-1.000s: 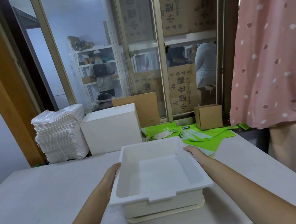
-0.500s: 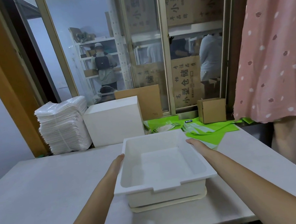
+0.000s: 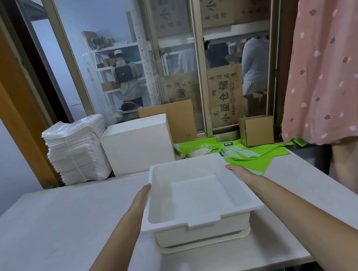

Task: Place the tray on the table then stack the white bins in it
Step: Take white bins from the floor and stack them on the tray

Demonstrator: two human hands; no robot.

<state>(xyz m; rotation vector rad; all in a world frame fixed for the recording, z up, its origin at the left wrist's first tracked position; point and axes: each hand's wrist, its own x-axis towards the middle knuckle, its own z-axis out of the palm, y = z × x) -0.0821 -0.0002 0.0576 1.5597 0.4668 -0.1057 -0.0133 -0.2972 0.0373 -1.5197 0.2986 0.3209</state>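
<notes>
A white bin (image 3: pixel 196 197) sits in a cream tray (image 3: pixel 203 242) on the grey table (image 3: pixel 62 235), a little right of centre. Only the tray's front rim shows under the bin. The bin is empty inside. My left hand (image 3: pixel 143 195) presses against the bin's left wall under its rim. My right hand (image 3: pixel 238 172) lies along the bin's right rim. The fingers of both hands are hidden behind the bin's walls.
Behind the table stand a stack of white plastic-wrapped sheets (image 3: pixel 77 150), a white box (image 3: pixel 138 145), a small cardboard box (image 3: pixel 257 129) and green paper (image 3: pixel 257 157). A pink dotted curtain (image 3: pixel 328 53) hangs at right. People stand beyond the glass window (image 3: pixel 127 79).
The view has tilted up a little, so the bin sits lower in the picture. My hands stay on the bin's two sides, and the bin stays in the tray.
</notes>
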